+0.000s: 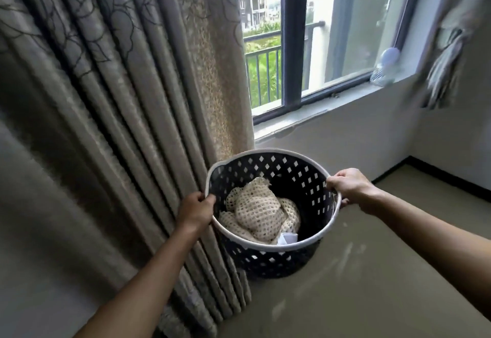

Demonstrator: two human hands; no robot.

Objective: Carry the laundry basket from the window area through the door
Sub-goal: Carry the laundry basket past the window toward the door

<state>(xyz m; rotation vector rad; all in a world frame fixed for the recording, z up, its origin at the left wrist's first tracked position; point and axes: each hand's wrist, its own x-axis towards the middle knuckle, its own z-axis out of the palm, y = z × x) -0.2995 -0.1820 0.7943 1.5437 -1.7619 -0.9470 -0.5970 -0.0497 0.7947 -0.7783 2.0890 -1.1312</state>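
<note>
A round dark laundry basket (pixel 295 175) with diamond-shaped holes and a pale rim sits below the window, beside the curtain. Inside lies a cream knitted cloth (pixel 261 212) and a small white item (pixel 288 238). My left hand (pixel 196 208) grips the basket's left rim. My right hand (pixel 348 186) grips the right rim. I cannot tell whether the basket's base touches the floor. No door is in view.
A long grey-brown patterned curtain (pixel 119 98) hangs at the left down to the floor. The window (pixel 332 32) with a dark frame and a sill is ahead. A small fan-like object (pixel 386 67) stands on the sill. A cloth (pixel 449 53) hangs at the upper right. Bare floor (pixel 372 271) lies to the right.
</note>
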